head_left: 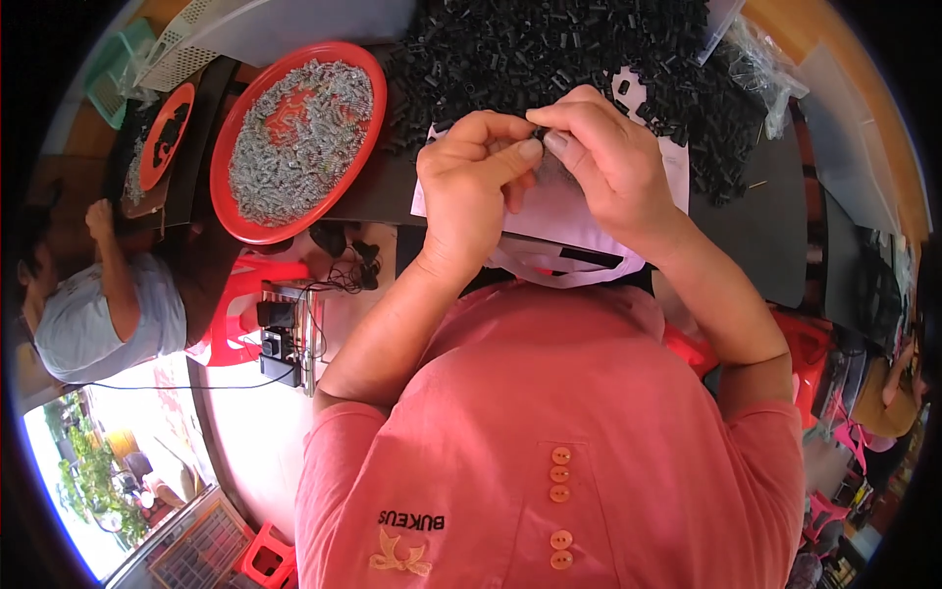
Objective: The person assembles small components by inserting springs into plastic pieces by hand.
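My left hand (471, 182) and my right hand (618, 162) meet over the table's near edge, both pinched at the fingertips. Between them is a small black plastic piece (541, 132), mostly covered by the fingers, so its shape is unclear. Just beyond the hands spreads a large heap of small black plastic parts (549, 49). Under the hands lies a pale lilac cloth bag (569, 221) with its strap hanging over the edge. To the left, a round red tray (379, 98) holds many small silvery metal parts (285, 182) that look like springs.
At the far left a person (118, 304) sits beside a smaller orange-red tray (154, 172). Clear plastic bags (770, 74) lie at the back right. Red stools (260, 285) and a black device with cables (278, 344) stand below the table. Another person (888, 393) is at the right.
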The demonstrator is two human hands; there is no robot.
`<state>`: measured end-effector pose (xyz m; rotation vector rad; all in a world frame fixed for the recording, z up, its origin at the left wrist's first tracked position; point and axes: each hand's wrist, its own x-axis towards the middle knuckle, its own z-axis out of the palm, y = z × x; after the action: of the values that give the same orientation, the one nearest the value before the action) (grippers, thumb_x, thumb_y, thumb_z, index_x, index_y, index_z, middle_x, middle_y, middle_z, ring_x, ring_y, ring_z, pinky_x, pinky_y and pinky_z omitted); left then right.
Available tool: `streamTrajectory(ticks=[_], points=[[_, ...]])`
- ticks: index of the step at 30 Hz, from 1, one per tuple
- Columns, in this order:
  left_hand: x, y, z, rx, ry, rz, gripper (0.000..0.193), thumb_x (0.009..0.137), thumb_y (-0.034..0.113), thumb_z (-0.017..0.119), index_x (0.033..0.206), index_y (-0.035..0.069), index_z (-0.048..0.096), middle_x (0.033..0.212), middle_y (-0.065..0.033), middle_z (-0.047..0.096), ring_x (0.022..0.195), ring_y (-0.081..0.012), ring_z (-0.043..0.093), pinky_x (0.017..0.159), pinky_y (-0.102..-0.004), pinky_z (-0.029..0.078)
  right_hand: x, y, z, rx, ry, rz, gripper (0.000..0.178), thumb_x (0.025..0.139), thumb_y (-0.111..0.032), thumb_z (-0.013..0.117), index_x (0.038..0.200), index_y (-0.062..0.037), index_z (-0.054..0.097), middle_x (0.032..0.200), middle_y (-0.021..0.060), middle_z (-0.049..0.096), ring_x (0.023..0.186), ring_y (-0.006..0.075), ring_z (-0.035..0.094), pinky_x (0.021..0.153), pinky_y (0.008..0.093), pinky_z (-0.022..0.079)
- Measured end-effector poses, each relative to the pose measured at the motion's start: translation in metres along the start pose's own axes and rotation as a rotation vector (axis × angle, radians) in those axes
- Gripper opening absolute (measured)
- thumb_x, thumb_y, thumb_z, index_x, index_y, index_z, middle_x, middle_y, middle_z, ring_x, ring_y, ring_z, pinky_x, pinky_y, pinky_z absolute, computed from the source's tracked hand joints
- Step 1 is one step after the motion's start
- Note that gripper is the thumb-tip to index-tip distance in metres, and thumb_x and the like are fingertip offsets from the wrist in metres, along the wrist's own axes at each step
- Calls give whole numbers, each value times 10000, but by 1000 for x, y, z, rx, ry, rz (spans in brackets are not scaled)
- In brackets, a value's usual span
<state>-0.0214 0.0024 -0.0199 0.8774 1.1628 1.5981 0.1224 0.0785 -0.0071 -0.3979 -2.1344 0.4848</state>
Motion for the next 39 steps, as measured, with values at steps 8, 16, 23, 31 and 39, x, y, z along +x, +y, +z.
streamTrajectory(ticks=[8,16,23,31,39], points=[[1,10,12,-218,-14,11,117,860,5,667,939,-79,654,776,-108,680,602,-151,613,596,-250,484,5,-9,-2,-287,91,-89,353,644,-25,706,987,-49,627,873,68,582,721,248,583,652,353,450],[-6,17,20,-25,-65,3,119,895,-2,626,937,-110,653,816,-127,667,656,-196,638,635,-280,512,1,-6,-10,-420,134,-241,325,617,-63,723,923,-38,618,828,68,554,705,247,563,635,358,455],[-1,11,27,-93,-80,56,56,864,-21,644,831,-64,661,739,-85,661,575,-127,585,518,-233,447,-4,-2,-5,-445,183,-291,283,582,-100,723,825,-53,587,772,52,521,615,235,546,551,347,453],[21,57,18,311,-43,256,96,867,44,651,860,-48,676,742,-86,670,589,-130,622,528,-246,494,5,2,-35,-74,52,59,388,751,-147,758,1106,-97,607,803,73,610,706,272,635,590,362,496],[159,155,-70,1228,449,794,205,826,116,715,1007,24,745,828,-35,708,701,-78,631,647,-215,479,20,83,-71,-752,-317,-146,166,762,-89,670,927,-87,681,883,49,616,883,254,614,787,375,478]])
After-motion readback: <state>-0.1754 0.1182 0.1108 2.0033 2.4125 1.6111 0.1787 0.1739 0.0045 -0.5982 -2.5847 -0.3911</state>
